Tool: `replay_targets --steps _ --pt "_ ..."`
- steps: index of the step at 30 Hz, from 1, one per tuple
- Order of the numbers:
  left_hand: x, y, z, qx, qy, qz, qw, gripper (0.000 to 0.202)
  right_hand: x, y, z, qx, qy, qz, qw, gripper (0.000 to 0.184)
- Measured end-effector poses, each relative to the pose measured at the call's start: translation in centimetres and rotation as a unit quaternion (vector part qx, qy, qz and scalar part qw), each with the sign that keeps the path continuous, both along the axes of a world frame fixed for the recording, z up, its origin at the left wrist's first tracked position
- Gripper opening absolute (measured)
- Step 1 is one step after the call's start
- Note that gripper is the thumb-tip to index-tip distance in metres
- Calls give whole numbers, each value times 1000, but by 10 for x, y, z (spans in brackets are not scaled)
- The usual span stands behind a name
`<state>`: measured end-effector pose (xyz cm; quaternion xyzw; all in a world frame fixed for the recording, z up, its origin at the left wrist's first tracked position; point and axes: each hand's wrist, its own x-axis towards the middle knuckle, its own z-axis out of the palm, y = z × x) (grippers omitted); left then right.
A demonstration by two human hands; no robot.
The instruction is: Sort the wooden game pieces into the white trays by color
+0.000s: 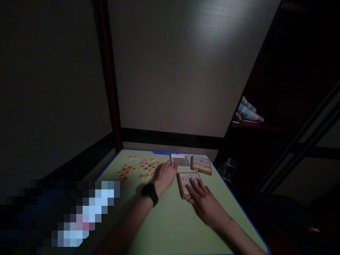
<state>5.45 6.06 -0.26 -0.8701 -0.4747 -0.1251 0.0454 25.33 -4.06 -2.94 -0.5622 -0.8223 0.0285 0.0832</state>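
Note:
My left hand (166,174), with a black watch (150,193) on its wrist, reaches over the table beside the right side of a scatter of round Chinese chess pieces (145,169). Its fingers are bent and close together; what lies under them is hidden. The pieces are pale with red or dark marks. Just beyond the fingers is an open white box tray (183,165). My right hand (203,196) rests with fingers spread on a flat, brown-edged box (183,179) with a printed top. Farther back lies a similar printed box (201,164).
The green table (170,226) has a blue rim and stands against a panelled wall (172,71). Beyond its right edge is a clear, angular container (228,169). Striped fabric (249,112) lies on a dark shelf. A pixelated patch covers the lower left.

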Motion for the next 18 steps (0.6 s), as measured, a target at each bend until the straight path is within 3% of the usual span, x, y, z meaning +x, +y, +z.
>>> replay_targets --steps 6,11,15,18 --pt "5 24 5 -43 15 10 999 40 -2 1 -15 42 -17 3 999 49" --pt "-1 22 20 -40 -20 33 998 43 -13 7 -7 24 -30 3 999 50" --pt "-19 8 45 -20 -89 62 994 37 -31 25 4 -10 -38 11 999 56" --pt "-35 -20 57 -11 -126 51 991 34 -40 52 7 -12 -51 22 998 60"
